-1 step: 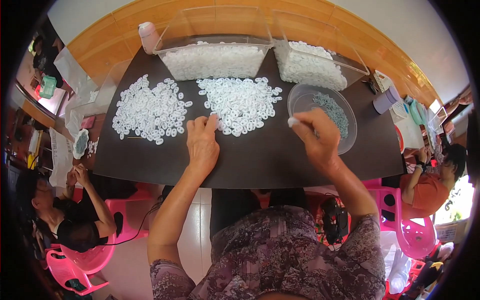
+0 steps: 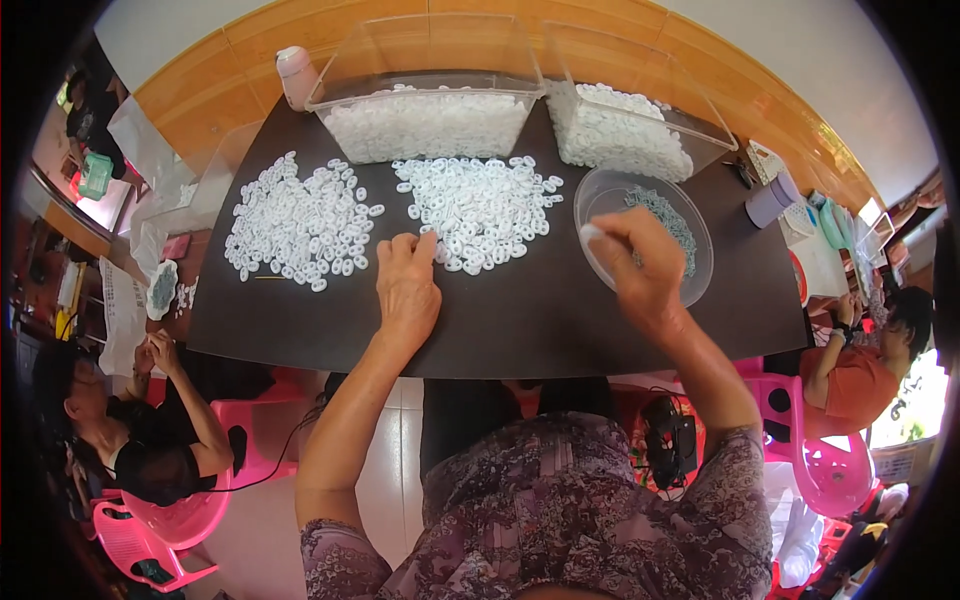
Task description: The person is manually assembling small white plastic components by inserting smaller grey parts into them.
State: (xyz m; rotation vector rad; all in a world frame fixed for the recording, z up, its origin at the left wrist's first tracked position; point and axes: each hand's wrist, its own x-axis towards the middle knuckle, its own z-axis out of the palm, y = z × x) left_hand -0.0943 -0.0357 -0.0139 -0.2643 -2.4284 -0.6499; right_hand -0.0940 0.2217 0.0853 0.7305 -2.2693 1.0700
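At the near left edge of the middle pile of small white oval two-holed plastic pieces [image 2: 482,215] is my left hand [image 2: 408,280]. Its fingers are bent down and closed, with the index fingertip against the pile; what they hold, if anything, is hidden. Over the left side of a round clear tub [image 2: 703,285], my right hand [image 2: 645,265] pinches a white plastic piece [image 2: 592,231] between thumb and index finger. Grey-green, thin screw-like parts [image 2: 668,217] lie in the tub, partly covered by this hand.
Another pile of white pieces [image 2: 300,220] lies at left, beside a thin yellow stick [image 2: 268,278]. Two clear bins [image 2: 425,85] [image 2: 640,55] of white pieces stand behind. A pink bottle [image 2: 296,75] and a lilac cup [image 2: 772,200] flank them. People sit at both sides.
My right hand has shifted slightly to the right and upward, with the white piece still pinched. My left hand has moved only a little and stays by the middle pile.
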